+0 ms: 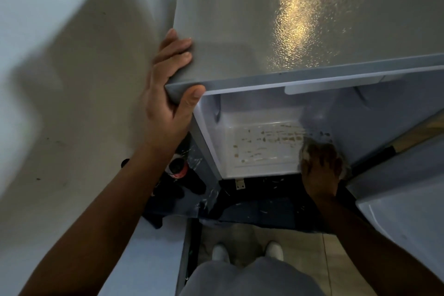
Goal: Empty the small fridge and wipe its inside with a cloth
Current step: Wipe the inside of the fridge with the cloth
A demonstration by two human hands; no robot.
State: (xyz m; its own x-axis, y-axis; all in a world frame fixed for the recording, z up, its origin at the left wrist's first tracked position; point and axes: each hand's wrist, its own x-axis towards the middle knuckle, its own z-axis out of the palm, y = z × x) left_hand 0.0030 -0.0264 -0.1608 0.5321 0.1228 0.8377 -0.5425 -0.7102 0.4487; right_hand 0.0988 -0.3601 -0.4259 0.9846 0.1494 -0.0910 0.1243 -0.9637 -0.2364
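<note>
I look down over the top of a small grey fridge (240, 19) whose door (403, 202) stands open at the right. My left hand (165, 96) grips the fridge's front left top corner, thumb over the front edge. Inside, the white floor (262, 144) carries several brown stains. My right hand (320, 166) reaches into the fridge's lower right and presses a pale cloth (306, 151) onto the floor; the hand is blurred and the cloth mostly hidden under it.
A pale wall (60, 55) stands close on the left. Dark items, one with a red band (179, 170), lie on the floor beside the fridge's left side. My two white shoes (247, 251) stand on beige tiles in front of the fridge.
</note>
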